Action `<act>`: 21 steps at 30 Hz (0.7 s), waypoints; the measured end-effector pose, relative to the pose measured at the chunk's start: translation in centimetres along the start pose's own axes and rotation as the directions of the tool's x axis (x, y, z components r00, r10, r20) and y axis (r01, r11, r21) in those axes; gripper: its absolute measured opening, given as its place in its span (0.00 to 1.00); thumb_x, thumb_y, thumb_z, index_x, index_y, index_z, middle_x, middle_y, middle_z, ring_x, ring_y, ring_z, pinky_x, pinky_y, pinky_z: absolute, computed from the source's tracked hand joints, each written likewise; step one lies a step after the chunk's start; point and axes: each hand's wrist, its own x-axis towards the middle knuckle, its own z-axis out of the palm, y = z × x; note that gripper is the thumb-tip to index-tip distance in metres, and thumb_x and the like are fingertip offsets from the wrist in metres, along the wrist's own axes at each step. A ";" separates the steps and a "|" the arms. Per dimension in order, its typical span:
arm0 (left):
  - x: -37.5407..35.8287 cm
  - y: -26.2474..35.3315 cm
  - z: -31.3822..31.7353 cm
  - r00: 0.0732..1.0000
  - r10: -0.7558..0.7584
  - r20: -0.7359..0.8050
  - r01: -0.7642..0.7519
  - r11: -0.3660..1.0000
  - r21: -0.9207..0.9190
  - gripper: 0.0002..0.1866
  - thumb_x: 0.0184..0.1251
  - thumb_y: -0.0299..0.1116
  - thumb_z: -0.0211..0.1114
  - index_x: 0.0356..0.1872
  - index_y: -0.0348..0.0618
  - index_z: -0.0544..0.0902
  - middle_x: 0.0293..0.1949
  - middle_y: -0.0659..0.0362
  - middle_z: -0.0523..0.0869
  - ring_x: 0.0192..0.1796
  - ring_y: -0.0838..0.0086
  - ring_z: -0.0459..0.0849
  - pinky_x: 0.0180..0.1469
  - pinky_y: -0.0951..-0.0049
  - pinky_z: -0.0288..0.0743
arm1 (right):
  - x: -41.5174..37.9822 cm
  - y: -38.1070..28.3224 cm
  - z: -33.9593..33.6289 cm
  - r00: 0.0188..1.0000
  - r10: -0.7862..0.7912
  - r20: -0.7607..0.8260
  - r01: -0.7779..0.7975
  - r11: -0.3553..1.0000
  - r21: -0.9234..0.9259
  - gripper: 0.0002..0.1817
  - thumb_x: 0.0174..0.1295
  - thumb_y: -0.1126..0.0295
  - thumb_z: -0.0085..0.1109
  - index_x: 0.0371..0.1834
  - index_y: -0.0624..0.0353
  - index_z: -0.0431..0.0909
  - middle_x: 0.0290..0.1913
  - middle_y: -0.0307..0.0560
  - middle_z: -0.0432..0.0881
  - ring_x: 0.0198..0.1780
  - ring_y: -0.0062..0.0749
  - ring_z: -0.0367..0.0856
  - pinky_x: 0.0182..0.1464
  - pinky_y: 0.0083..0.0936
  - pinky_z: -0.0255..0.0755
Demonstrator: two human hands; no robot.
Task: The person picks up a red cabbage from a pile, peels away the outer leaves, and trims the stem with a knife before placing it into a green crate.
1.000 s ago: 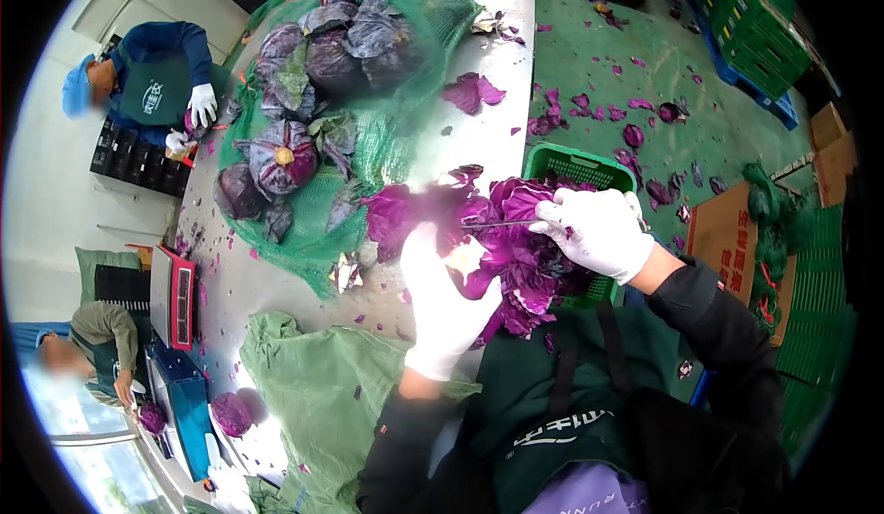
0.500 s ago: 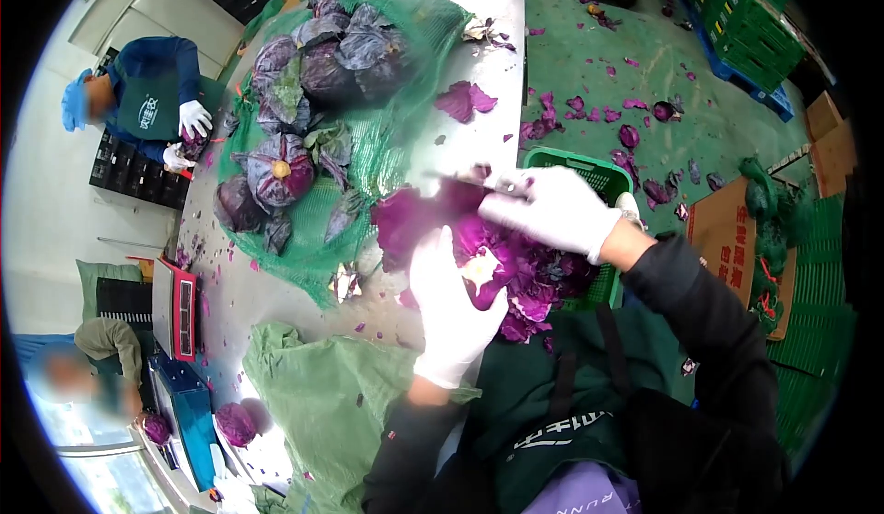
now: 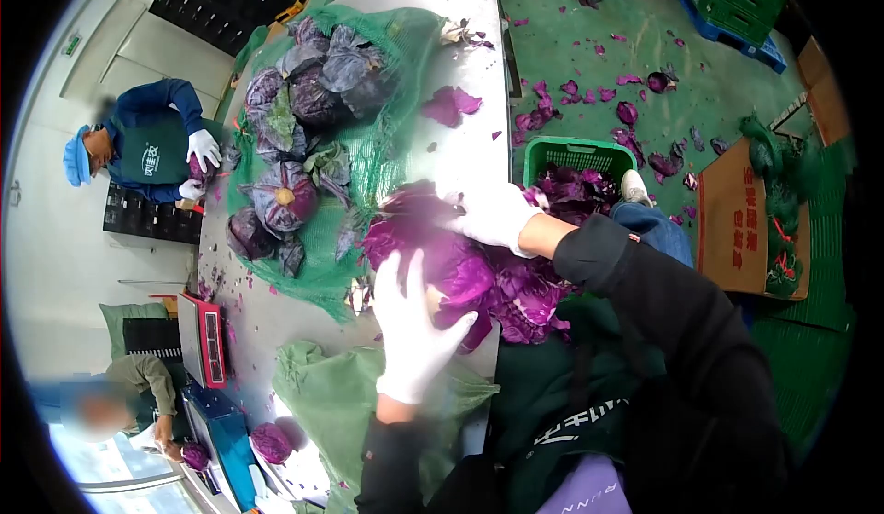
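A peeled-looking red cabbage (image 3: 459, 277) sits over the table edge in front of me. My left hand (image 3: 412, 330), in a white glove, supports it from the near left, fingers spread around its side. My right hand (image 3: 497, 218), also gloved, is at the far side of the cabbage beside a blurred outer leaf (image 3: 414, 203). Its fingers look curled, but what they hold is hidden by blur and glare. Loose purple leaves (image 3: 529, 307) lie against my apron, just right of the cabbage.
Whole red cabbages (image 3: 318, 100) lie on a green mesh bag (image 3: 405, 63) on the metal table (image 3: 470, 3). A green crate (image 3: 575, 150) holds leaves. Scraps cover the floor. A cardboard box (image 3: 732, 215) stands right; two co-workers (image 3: 152, 146) handle cabbages at the left.
The cabbage has turned, its pale cut stem no longer showing. My right hand has moved left and slightly down, uncovering the crate of leaves. My left hand has shifted left.
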 end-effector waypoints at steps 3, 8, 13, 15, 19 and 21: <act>2.7 0.5 -0.5 0.995 -0.070 0.078 0.069 0.998 0.006 0.58 0.39 0.52 0.84 0.73 0.36 0.64 0.73 0.36 0.61 0.72 0.40 0.66 0.72 0.47 0.65 | 0.3 -1.2 0.9 1.000 -0.005 -0.001 0.005 0.999 -0.044 0.22 0.65 0.49 0.61 0.49 0.55 0.82 0.42 0.55 0.86 0.42 0.50 0.85 0.48 0.39 0.78; 1.2 -0.1 2.2 0.996 0.003 -0.090 -0.021 0.979 -0.201 0.53 0.42 0.43 0.83 0.71 0.31 0.65 0.66 0.37 0.71 0.69 0.45 0.71 0.72 0.53 0.65 | 1.8 1.7 3.5 0.962 -0.135 -0.236 0.108 0.987 -0.123 0.21 0.65 0.51 0.61 0.47 0.58 0.83 0.40 0.55 0.85 0.40 0.51 0.83 0.46 0.41 0.77; -3.6 0.0 2.5 0.965 -0.194 -0.174 0.122 0.926 -0.358 0.56 0.40 0.34 0.85 0.73 0.33 0.61 0.67 0.43 0.69 0.70 0.51 0.70 0.72 0.56 0.65 | 2.4 1.2 4.7 0.953 -0.158 -0.260 0.124 0.982 -0.142 0.25 0.63 0.49 0.62 0.49 0.60 0.83 0.41 0.58 0.84 0.40 0.53 0.83 0.47 0.42 0.77; -4.5 -0.9 3.1 0.953 -0.275 -0.128 0.198 0.883 -0.426 0.59 0.38 0.34 0.86 0.74 0.34 0.59 0.68 0.45 0.68 0.70 0.54 0.69 0.73 0.57 0.64 | 0.8 -0.7 2.4 0.978 -0.115 -0.172 0.110 0.993 -0.039 0.25 0.62 0.48 0.62 0.50 0.60 0.82 0.41 0.59 0.84 0.39 0.53 0.83 0.47 0.42 0.77; -3.8 -1.7 3.5 0.960 -0.234 -0.151 0.165 0.915 -0.369 0.59 0.39 0.38 0.86 0.74 0.36 0.59 0.67 0.46 0.70 0.70 0.57 0.71 0.73 0.59 0.64 | -5.2 -4.9 -0.1 0.971 -0.189 -0.146 0.205 0.973 0.109 0.27 0.60 0.46 0.66 0.51 0.57 0.81 0.40 0.53 0.80 0.41 0.48 0.83 0.47 0.39 0.77; -3.4 -1.8 3.1 0.962 -0.244 -0.121 0.180 0.902 -0.392 0.58 0.38 0.38 0.85 0.73 0.35 0.60 0.67 0.44 0.71 0.71 0.57 0.71 0.74 0.59 0.64 | -6.6 -5.0 1.4 0.997 -0.076 0.020 0.069 0.970 0.235 0.26 0.61 0.46 0.66 0.51 0.55 0.80 0.41 0.52 0.78 0.44 0.45 0.82 0.49 0.34 0.77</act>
